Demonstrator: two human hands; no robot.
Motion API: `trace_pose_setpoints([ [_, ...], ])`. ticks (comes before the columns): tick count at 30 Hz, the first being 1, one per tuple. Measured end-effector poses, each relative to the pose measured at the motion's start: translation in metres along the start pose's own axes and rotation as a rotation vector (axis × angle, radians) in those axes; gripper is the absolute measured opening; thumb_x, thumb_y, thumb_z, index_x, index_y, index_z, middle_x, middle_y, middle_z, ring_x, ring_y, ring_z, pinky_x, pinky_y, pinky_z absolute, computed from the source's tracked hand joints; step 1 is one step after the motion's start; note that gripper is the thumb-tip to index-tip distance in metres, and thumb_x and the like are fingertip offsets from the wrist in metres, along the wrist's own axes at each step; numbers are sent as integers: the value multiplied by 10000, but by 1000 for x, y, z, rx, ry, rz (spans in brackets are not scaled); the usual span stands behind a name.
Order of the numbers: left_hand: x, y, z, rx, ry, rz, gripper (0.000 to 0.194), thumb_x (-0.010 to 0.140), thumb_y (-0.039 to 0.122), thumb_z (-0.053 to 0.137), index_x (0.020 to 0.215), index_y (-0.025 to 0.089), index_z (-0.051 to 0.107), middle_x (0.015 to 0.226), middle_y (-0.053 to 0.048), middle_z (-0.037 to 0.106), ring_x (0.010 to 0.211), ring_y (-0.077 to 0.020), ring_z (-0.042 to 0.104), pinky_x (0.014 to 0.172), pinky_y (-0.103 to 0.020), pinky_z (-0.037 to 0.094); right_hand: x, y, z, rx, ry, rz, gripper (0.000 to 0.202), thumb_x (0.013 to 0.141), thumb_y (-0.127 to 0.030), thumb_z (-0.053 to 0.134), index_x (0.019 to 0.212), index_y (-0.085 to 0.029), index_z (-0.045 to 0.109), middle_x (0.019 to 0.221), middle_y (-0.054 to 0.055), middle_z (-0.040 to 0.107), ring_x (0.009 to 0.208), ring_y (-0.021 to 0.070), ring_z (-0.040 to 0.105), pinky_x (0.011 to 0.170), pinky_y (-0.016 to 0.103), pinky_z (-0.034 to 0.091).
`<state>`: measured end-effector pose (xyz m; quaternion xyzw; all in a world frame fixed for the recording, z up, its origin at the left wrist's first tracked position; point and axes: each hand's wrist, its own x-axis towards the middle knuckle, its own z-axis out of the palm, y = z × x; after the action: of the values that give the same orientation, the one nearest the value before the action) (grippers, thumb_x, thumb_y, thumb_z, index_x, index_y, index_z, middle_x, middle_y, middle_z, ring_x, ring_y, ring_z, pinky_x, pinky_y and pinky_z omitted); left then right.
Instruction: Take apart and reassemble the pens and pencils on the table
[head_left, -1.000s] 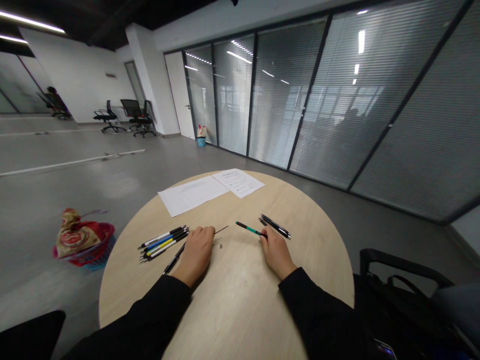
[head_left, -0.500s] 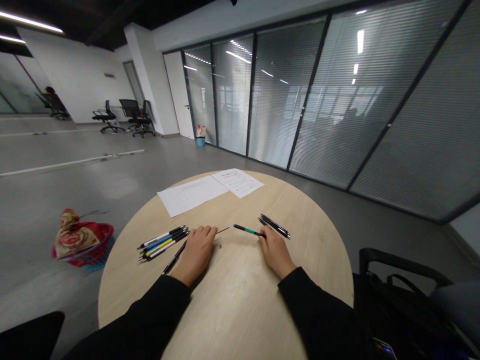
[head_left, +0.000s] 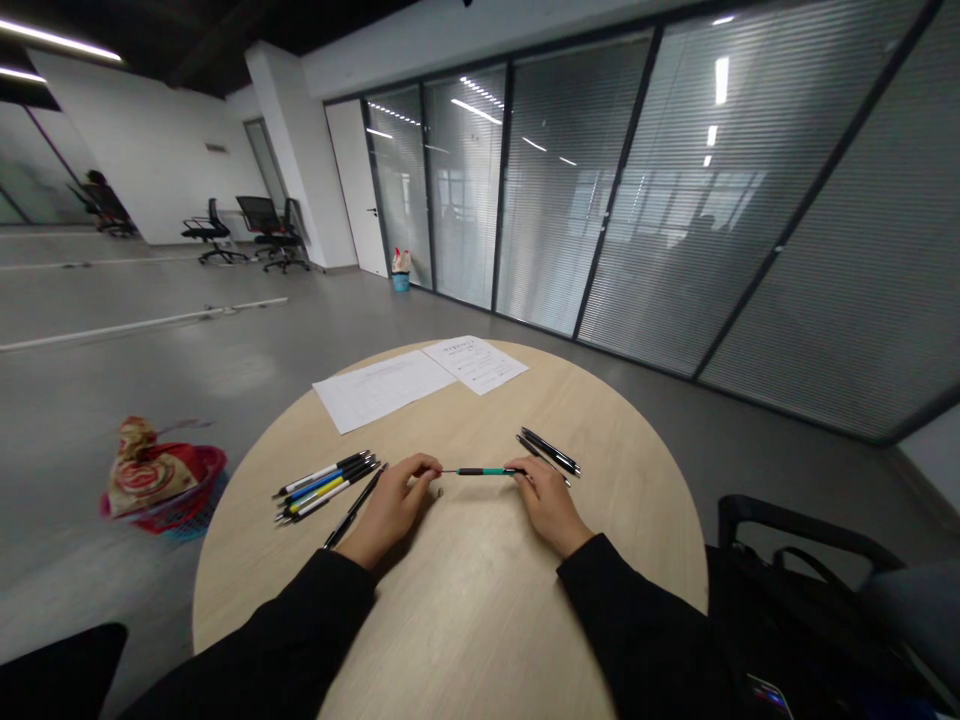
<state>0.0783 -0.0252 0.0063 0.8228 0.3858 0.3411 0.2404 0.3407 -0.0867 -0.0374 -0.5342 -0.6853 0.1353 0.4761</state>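
My right hand [head_left: 546, 500] grips a green-and-black pen barrel [head_left: 487, 471], which lies level above the table and points left. Pinched in the fingers of my left hand [head_left: 401, 500] is a thin pen refill [head_left: 449, 471]; its free end meets the left end of the barrel, and I cannot tell how far inside it reaches. Beside my left wrist a black pen [head_left: 352, 512] lies slanted. Further left is a bunch of several pens [head_left: 322, 488] in white, blue, yellow and black. Black pens [head_left: 553, 452] lie just past my right hand, one partly hidden by it.
Two printed paper sheets [head_left: 386, 388] lie at the far side of the round wooden table [head_left: 480, 620]. A red basket [head_left: 214, 465] with a bag stands on the floor at left. A black chair [head_left: 795, 520] is close on the right.
My left hand has turned and brought the refill level with the barrel. The barrel has swung from a slant to nearly level, and the gap between them has closed.
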Motion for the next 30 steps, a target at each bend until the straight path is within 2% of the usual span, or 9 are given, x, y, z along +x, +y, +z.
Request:
trace_pose_setpoints([
  [3,-2,9,4,-8,1,10,210,944,341,531,1057,198,634,1012,-58,709,928,-214,641,856,-351,501,-1,-5,5,6,-42,3,216,946,-154,515,1043,-200,703,1011,81,711,982,229,634,907,381,495],
  [5,-3,10,7,10,50,26,305,917,346,576,1183,197,578,1082,-75,693,965,-220,633,872,-368,506,-2,-8,5,6,-33,13,209,946,-153,512,1040,-189,695,1022,87,711,987,230,632,913,383,492],
  [7,-4,7,8,41,106,35,357,908,338,581,1229,189,535,1114,-91,671,985,-226,625,890,-391,506,-1,-8,3,2,-10,27,205,943,-154,509,1038,-185,688,1029,90,709,993,232,632,919,386,490],
  [11,-2,0,4,104,126,19,215,942,334,500,1065,181,587,1001,-83,663,911,-227,620,848,-398,510,0,-9,0,0,5,40,197,929,-148,512,1016,-190,684,1019,83,710,991,232,635,923,388,489],
  [15,-1,6,0,105,58,46,232,961,352,467,887,189,614,888,-62,669,823,-212,616,790,-358,504,0,-8,1,7,-6,30,192,939,-160,519,1023,-195,688,1022,82,711,983,230,635,918,386,491],
  [18,-2,12,1,74,12,55,248,964,357,471,864,191,627,850,-50,675,776,-196,614,750,-327,498,-1,-5,3,-9,-37,-1,194,953,-165,524,1041,-197,694,1025,83,712,986,228,634,915,385,491],
  [23,-2,9,4,35,15,31,270,960,376,487,846,189,646,832,-44,689,761,-190,621,733,-308,486,-3,-5,2,-116,-133,-80,187,955,-134,534,1036,-186,695,974,82,712,937,222,626,885,378,488],
  [30,-2,10,5,33,-46,-6,315,967,403,474,810,189,644,780,-39,692,724,-188,623,701,-302,484,-4,-15,3,-180,-109,-117,177,961,-120,520,1025,-176,675,961,84,700,918,233,602,864,387,481],
])
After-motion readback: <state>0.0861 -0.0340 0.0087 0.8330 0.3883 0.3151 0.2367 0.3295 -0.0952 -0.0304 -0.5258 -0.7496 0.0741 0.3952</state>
